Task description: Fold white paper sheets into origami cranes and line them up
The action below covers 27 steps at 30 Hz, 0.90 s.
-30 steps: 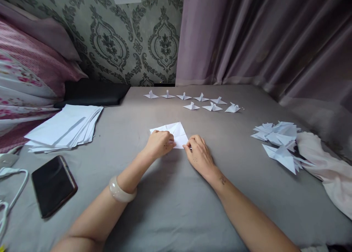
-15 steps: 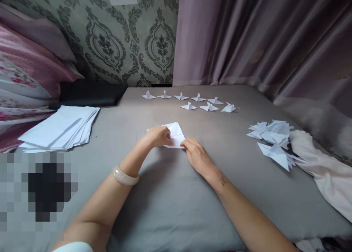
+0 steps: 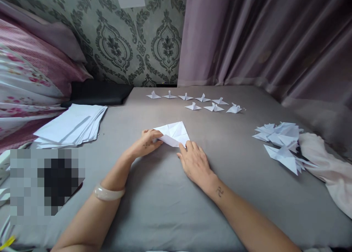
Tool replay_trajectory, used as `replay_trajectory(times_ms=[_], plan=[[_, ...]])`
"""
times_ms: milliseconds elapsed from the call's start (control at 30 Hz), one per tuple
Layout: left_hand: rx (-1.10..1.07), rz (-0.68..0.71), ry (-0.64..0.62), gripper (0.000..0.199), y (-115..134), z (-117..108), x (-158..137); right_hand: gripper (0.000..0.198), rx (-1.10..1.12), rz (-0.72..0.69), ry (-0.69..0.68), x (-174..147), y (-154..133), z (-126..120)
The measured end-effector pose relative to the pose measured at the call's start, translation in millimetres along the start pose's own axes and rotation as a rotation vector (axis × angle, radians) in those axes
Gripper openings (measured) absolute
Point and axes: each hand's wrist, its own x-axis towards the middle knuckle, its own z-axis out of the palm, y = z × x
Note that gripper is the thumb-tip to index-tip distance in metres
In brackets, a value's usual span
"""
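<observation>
A creased white sheet of paper [image 3: 174,130] lies in the middle of the grey cloth, its near edge curled upward. My left hand [image 3: 147,142] pinches the paper's left corner between thumb and fingers; a pale bangle [image 3: 108,192] circles that wrist. At the near right corner, my right hand [image 3: 194,159] grips the paper's edge with its fingertips, the palm low over the cloth. Beyond the sheet, several folded paper cranes [image 3: 202,97] stand in two rows.
A stack of white paper [image 3: 67,125] lies at left, before a black folded item [image 3: 100,93]. At right is a pile of folded paper pieces [image 3: 283,133] beside a pale pink cloth [image 3: 320,153]. Curtains [image 3: 236,36] hang behind. A blurred-out patch covers the lower left.
My left hand has moved left from over the paper to its left corner, and the near edge now curls up. My right hand stays near the right corner. The view has shifted slightly.
</observation>
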Motion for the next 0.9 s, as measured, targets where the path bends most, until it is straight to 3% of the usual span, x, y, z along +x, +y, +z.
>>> replay_trajectory(times_ms=[100, 267, 333, 433, 533, 900], plan=[[0.186, 0.165, -0.01, 0.018, 1.0, 5.3, 0.4, 0.036, 0.01, 0.001, 0.017, -0.2, 0.7, 2.0], [0.354, 0.174, 0.36, 0.05, 8.8, 24.4, -1.5, 0.035, 0.024, -0.003, 0.029, -1.6, 0.7, 2.2], [0.395, 0.195, 0.389, 0.046, 11.3, 32.6, -2.7, 0.032, 0.035, -0.001, 0.02, -1.7, 0.0, 1.6], [0.414, 0.308, 0.225, 0.02, 13.2, 40.9, -4.0, 0.029, 0.052, 0.007, -0.003, -2.0, -1.3, 0.4], [0.334, 0.438, 0.033, 0.022, 12.4, 44.4, -5.0, 0.03, 0.081, 0.017, -0.03, -3.2, -0.1, -2.6], [0.408, 0.432, -0.136, 0.032, 30.9, 33.7, -23.2, 0.019, 0.453, -0.035, -0.294, -8.3, 50.4, -30.4]])
